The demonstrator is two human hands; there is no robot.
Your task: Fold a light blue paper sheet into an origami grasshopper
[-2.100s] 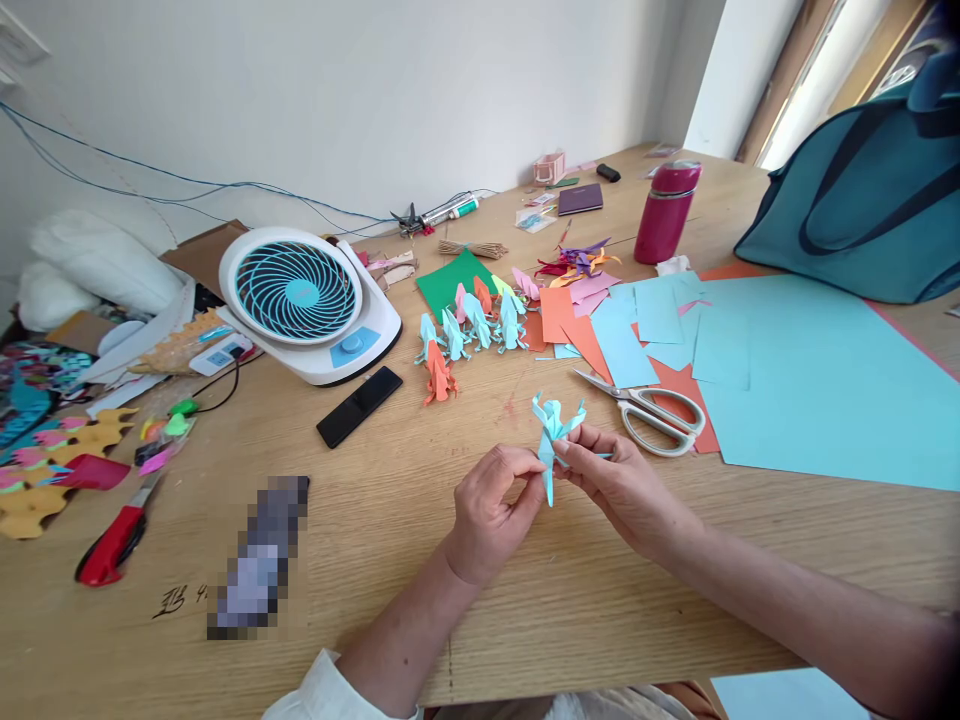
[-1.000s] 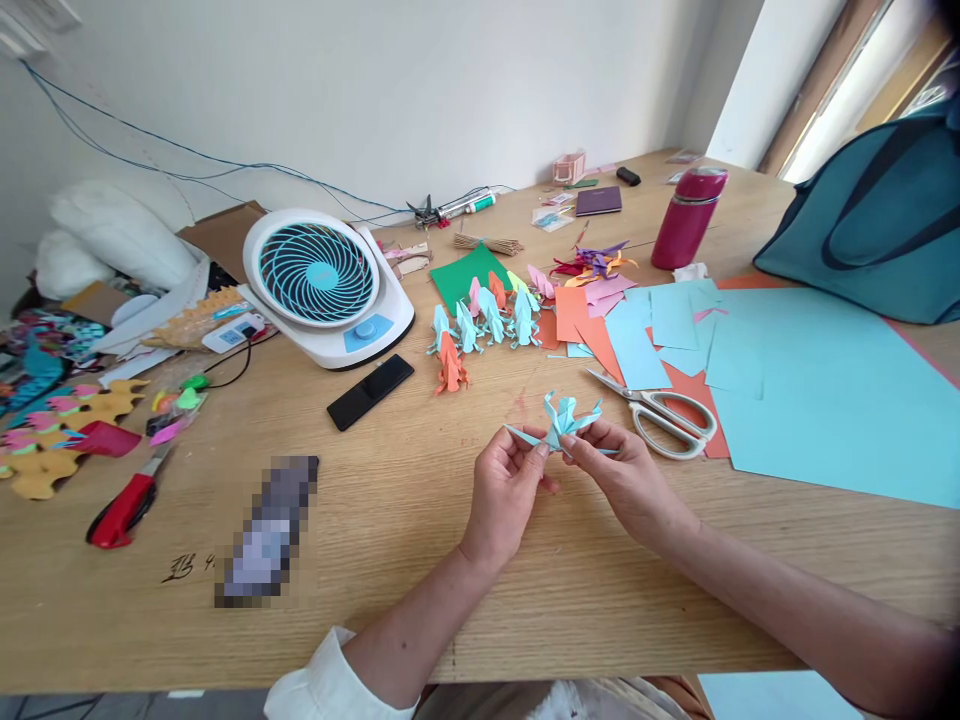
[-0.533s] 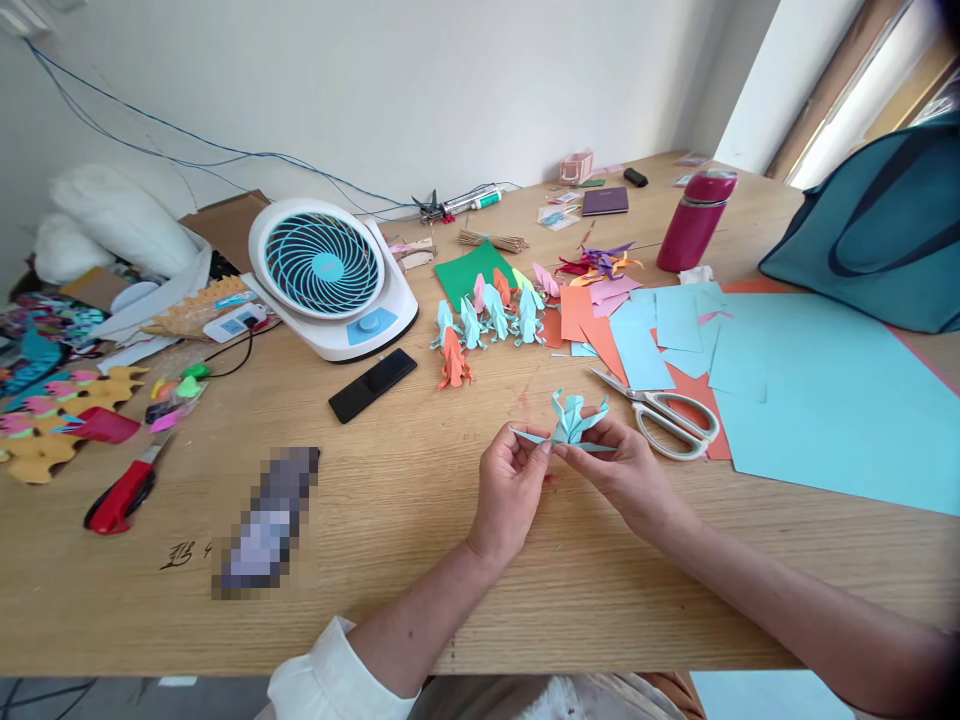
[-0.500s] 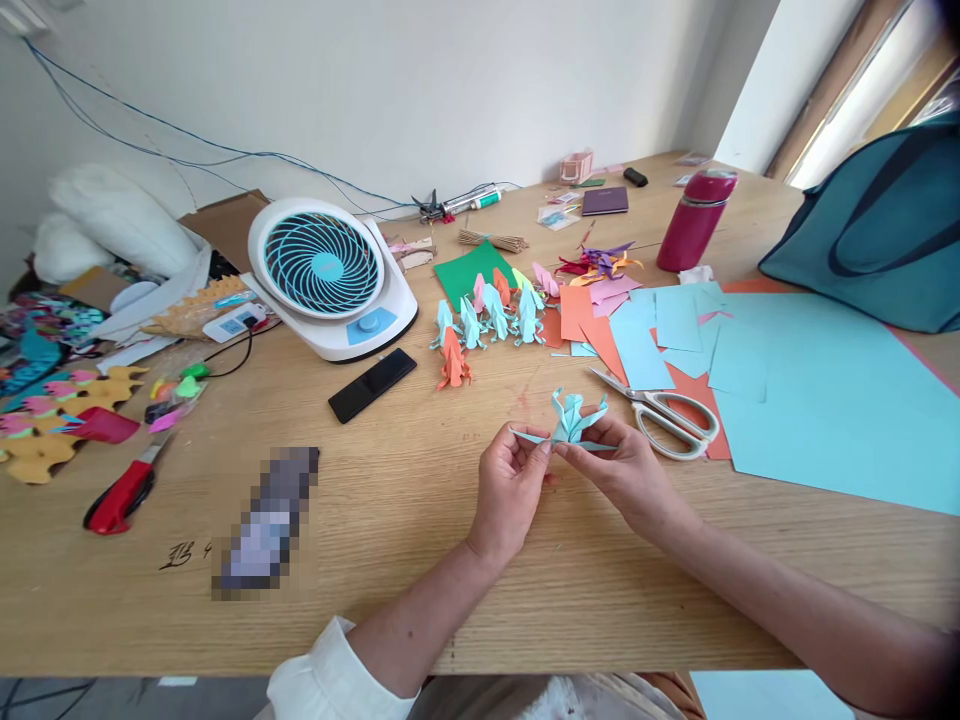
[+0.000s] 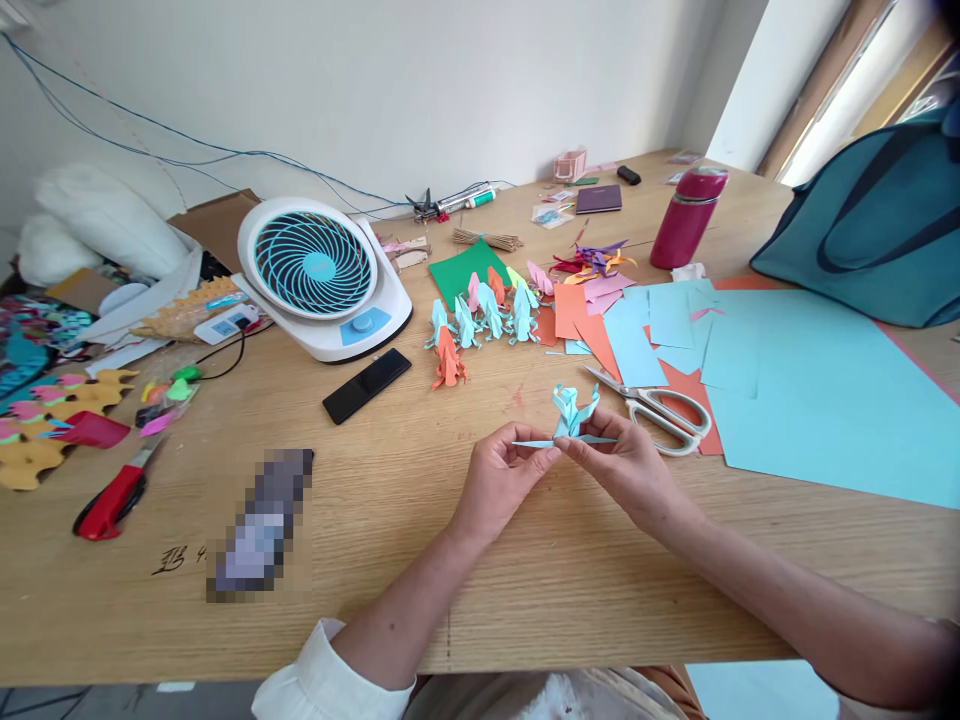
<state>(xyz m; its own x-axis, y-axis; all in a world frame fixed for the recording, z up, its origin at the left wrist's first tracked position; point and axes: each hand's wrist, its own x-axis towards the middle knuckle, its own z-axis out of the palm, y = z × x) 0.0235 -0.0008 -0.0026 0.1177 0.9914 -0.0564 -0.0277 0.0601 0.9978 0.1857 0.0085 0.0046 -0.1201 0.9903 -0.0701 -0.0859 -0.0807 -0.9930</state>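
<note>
Between my two hands is a light blue folded paper figure [image 5: 568, 412], with thin points sticking out to both sides and curled points upward. My left hand [image 5: 504, 478] pinches its left side between thumb and fingers. On the other side my right hand [image 5: 628, 468] grips it, the thumb pressed near the figure's base. Just beyond the right hand lie scissors with pale handles [image 5: 660, 415]. Farther back stand several folded paper figures in blue, orange and pink, among them an orange one [image 5: 448, 358] at the front of the group.
A white fan [image 5: 322, 275] and a black phone [image 5: 367, 386] stand to the left, with a red-handled cutter [image 5: 112, 500] beyond. Large blue paper sheets [image 5: 832, 400] cover the right side, near a magenta bottle [image 5: 688, 218] and a teal bag [image 5: 862, 230].
Both hands keep hold of the folded paper figure; its upper points have shifted slightly and the left fingers have moved a little. The whole view has drifted slightly.
</note>
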